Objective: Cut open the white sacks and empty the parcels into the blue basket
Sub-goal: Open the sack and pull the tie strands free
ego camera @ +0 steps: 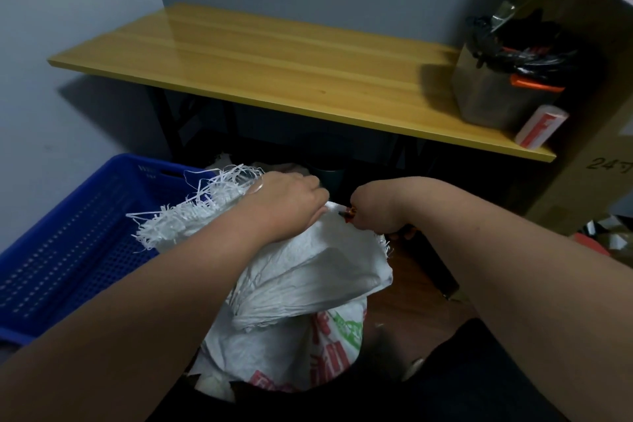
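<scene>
Head view: grey walls, yellow wooden table (274, 72) running from left-centre to the right edge, dark floor beneath. White sack (308, 277) sits lower centre, long axis roughly vertical in frame, top end pointing up toward the table; frayed cut edge (191, 212) fans to the upper left over the basket rim. Red and green print shows on its lower part. Blue basket (68, 243) at left, touching the sack's fringe, its inside open and unobstructed. Left hand (287, 202) grips the sack's top fabric, fingers curled round it. Right hand (376, 209) just beside it, closed on a small orange-and-dark tool (347, 214) at the sack edge; blade not readable. Brown box (493, 96) with black bags on the table's right end, a cardboard carton (589, 134) at far right.
</scene>
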